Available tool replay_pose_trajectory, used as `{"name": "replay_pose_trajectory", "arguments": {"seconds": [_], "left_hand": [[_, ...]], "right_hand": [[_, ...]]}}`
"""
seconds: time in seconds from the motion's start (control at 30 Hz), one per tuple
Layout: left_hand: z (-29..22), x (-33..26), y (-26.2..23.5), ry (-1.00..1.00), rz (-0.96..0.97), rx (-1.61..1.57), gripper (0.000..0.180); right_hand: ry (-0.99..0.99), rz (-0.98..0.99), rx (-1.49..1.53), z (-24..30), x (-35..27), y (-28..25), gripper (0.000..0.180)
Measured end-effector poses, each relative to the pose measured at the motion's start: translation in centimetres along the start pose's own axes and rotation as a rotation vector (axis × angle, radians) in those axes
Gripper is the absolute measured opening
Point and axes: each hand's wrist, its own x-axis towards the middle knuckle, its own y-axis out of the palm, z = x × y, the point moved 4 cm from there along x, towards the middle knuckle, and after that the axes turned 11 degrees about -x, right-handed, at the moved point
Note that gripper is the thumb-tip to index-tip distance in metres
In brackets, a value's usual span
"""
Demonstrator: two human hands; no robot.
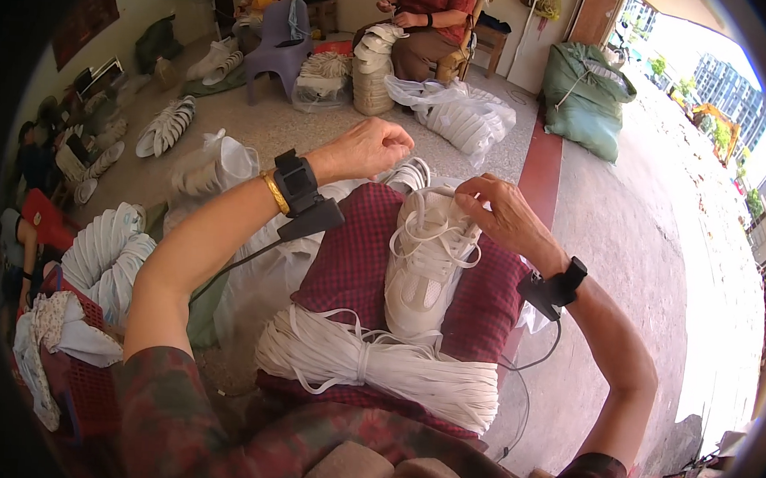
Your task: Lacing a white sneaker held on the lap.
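Observation:
A white sneaker [415,279] lies on the purple checked cloth [348,255] over my lap, its toe toward me. Loose laces loop over its upper. My right hand [508,212] is at the right side of the shoe's opening, fingers bent and closed; whatever they pinch is hidden. Above and left of the shoe, my left hand [365,148] is raised with its fingers curled together, and I cannot make out what is in them. A thick bundle of white shoelaces [394,372], tied round its middle, lies across my lap nearer my body.
Stacked white shoe parts [109,248] and a red basket [82,380] stand at my left. Ahead are a bagged stack [465,123], a purple chair [276,46] and a seated person [431,23]. A green sack [587,103] stands far right. Cables hang from my wrist devices.

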Motion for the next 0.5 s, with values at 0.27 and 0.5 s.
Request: {"name": "replay_pose_trajectory", "arguments": {"seconds": [0.27,0.5], "left_hand": [[2.7,-4.2,3.7,0.144,-0.055,0.067,0.026],[2.6,-1.8,5.8,0.284,-0.099,0.048,0.026]], "right_hand": [[0.183,0.249,0.45,-0.2,-0.8,1.3,0.039],[0.219,-0.259,1.452,-15.2,-7.3,-0.6,0.031]]}}
